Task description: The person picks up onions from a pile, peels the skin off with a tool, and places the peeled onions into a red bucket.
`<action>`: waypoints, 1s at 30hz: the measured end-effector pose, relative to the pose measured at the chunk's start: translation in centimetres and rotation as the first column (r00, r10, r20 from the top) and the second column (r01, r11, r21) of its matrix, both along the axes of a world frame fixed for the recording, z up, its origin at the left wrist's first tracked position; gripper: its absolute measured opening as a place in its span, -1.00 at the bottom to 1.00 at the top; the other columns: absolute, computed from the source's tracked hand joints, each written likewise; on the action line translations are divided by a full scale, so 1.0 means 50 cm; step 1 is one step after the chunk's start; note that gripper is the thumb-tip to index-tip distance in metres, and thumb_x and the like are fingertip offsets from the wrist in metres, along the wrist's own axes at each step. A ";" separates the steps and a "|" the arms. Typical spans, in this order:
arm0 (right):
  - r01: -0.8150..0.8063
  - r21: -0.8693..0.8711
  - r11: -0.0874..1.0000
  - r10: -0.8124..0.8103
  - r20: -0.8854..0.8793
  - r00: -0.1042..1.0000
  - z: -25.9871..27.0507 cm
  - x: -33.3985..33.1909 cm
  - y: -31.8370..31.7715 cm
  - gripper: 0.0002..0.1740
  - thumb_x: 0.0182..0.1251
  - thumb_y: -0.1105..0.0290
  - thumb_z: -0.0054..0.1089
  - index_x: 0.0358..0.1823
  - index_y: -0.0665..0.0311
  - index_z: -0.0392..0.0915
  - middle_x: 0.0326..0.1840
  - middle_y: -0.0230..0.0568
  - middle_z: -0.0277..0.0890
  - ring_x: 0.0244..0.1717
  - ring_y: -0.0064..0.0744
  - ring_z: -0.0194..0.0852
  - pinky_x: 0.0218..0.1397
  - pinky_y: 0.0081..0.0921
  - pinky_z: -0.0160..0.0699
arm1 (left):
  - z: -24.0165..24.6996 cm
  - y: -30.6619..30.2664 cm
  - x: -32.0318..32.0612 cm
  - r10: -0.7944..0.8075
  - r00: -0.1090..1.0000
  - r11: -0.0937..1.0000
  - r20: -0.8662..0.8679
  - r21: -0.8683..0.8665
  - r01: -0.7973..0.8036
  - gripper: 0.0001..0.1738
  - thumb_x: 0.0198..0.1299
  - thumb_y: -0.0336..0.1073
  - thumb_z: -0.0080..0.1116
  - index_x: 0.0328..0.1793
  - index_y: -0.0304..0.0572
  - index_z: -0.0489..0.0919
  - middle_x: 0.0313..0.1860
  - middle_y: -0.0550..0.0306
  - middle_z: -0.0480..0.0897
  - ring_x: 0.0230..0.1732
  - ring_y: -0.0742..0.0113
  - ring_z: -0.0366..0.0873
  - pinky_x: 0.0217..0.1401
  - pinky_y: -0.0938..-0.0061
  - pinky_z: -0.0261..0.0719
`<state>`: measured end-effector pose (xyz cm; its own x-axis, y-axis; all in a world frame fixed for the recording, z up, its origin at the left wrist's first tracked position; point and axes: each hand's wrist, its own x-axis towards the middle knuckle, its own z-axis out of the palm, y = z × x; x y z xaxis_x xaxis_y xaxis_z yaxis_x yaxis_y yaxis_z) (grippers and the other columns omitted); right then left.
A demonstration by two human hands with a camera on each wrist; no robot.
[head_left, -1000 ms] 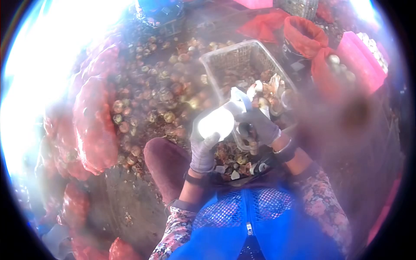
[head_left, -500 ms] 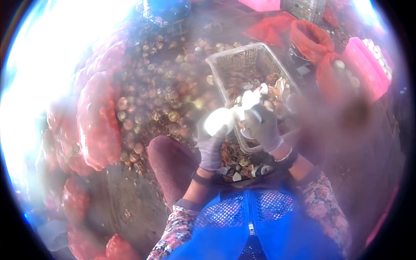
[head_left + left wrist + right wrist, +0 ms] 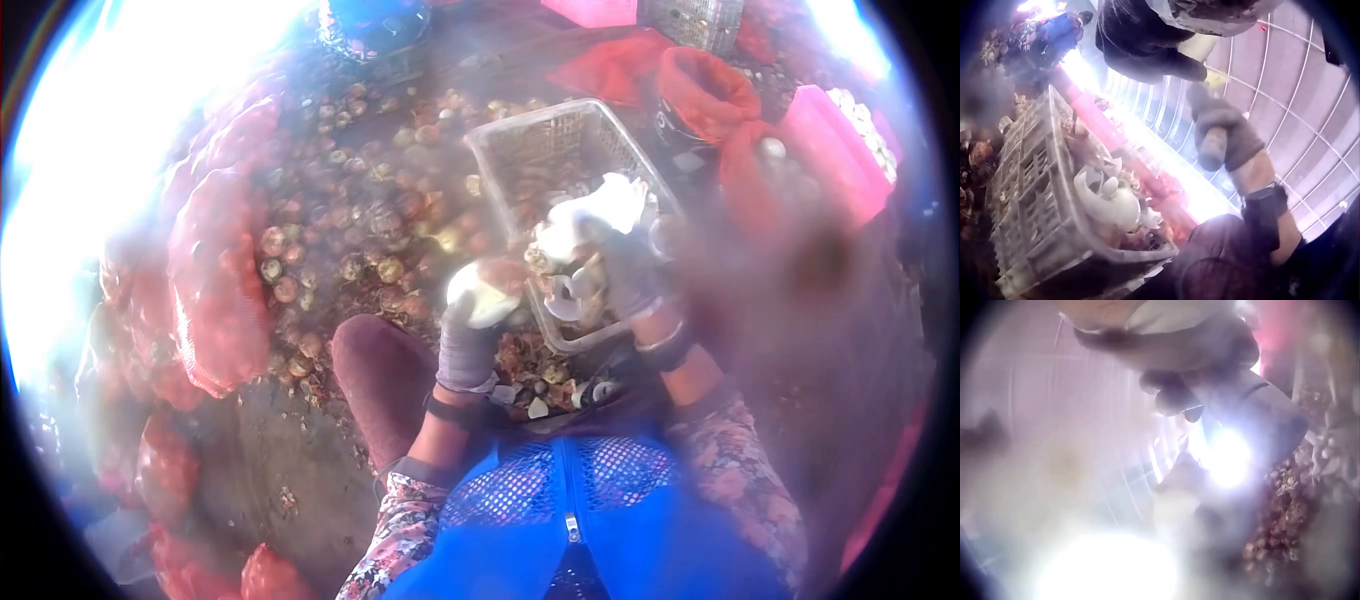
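Shell [image 3: 483,292] up in the left hand [image 3: 468,340]: pale and round, with gloved fingers curled round it. The hand held the shell just off the near left corner of the basket [image 3: 520,135], clear of the ground and in front of the knee [image 3: 385,375].

Over to the right hand [image 3: 628,280], also gloved, which hung over the near edge of the basket. The left wrist view showed its fingers wrapped tight round a short brownish handle [image 3: 1211,147], and what the handle carried could not be made out. Just above that hand a white lump [image 3: 605,203] sat in the glare. What it was could not be told, nor whether the hand touched it.

Inside the basket, pale opened shells [image 3: 1110,201] lay heaped against the near wall, with darker bits around them. Beyond the basket's left edge, loose shells [image 3: 370,225] covered the ground in a wide spread. Red mesh sacks [image 3: 215,285] bulged along the far left of that spread. Past the basket's right edge stood a red bag [image 3: 705,85] with its mouth rolled open and, beside it, a pink crate [image 3: 835,150].

A blue apron [image 3: 600,530] filled the bottom of the head view, with flowered sleeves [image 3: 740,470] on either side. The right wrist view was mostly glare and gave nothing sure
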<state>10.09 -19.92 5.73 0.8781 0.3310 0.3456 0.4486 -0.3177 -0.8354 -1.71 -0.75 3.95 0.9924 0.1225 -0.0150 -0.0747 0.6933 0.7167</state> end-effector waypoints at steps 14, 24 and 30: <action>-0.279 -0.034 0.960 0.279 0.233 0.932 -0.028 -0.104 0.083 -0.41 0.37 0.55 0.10 0.44 0.29 0.32 0.29 -0.01 0.50 0.23 -0.13 0.55 0.35 -0.35 0.46 | 0.020 -0.033 -0.016 0.320 0.943 0.831 0.089 0.453 -0.324 -0.16 0.01 -0.15 0.54 0.38 -0.28 0.39 0.18 0.05 0.57 0.14 0.28 0.56 0.20 0.38 0.58; -0.241 0.019 0.970 0.240 -0.202 0.950 -0.016 -0.103 0.094 -0.46 0.34 0.49 0.17 0.37 0.22 0.39 0.20 -0.08 0.60 0.19 -0.17 0.61 0.22 -0.35 0.58 | -0.005 -0.025 -0.011 0.406 0.895 0.687 0.187 0.583 -0.434 -0.15 -0.04 -0.14 0.57 0.36 -0.30 0.43 0.15 0.04 0.59 0.13 0.28 0.56 0.20 0.39 0.59; -0.191 -0.231 0.954 0.261 0.327 0.908 -0.053 -0.054 0.093 -0.39 0.19 0.41 0.32 0.32 0.14 0.45 0.08 -0.11 0.60 0.07 -0.10 0.64 0.14 -0.34 0.63 | -0.003 -0.015 -0.015 0.391 0.900 0.693 0.192 0.582 -0.425 -0.12 -0.04 -0.04 0.55 0.35 -0.33 0.42 0.15 0.01 0.59 0.13 0.24 0.57 0.19 0.35 0.60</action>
<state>7.39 -15.29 3.06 0.6057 0.5957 0.5276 0.7790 -0.3087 -0.5457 -2.44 -1.51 3.83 0.8397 0.4824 0.2495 -0.2938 0.0172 0.9557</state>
